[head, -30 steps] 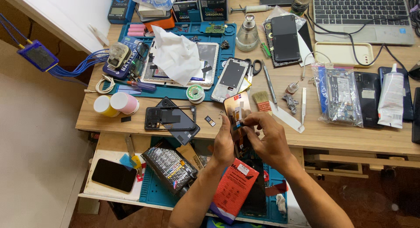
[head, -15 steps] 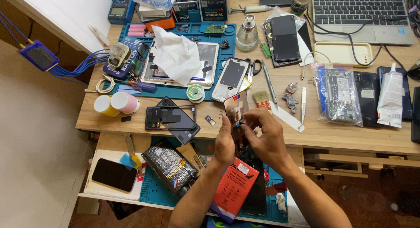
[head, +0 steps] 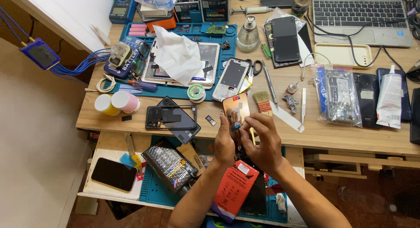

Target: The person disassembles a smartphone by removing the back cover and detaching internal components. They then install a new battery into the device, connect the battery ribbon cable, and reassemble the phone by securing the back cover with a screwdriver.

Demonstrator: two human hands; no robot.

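Phone panel (head: 236, 112), lower half hidden behind left hand (head: 224, 145) and right hand (head: 261, 142), fingers of both grasping it, laptop (head: 363, 16) cut off at top, cluttered wooden desk (head: 350, 136), open drawer below.

A red packet (head: 234, 188) lay on the lower shelf beneath the wrists, with a shiny black foil bag (head: 168, 167) to its left and a dark phone screen (head: 108, 174) farther left. A clear plastic bag (head: 339, 97) sat right of the brush.
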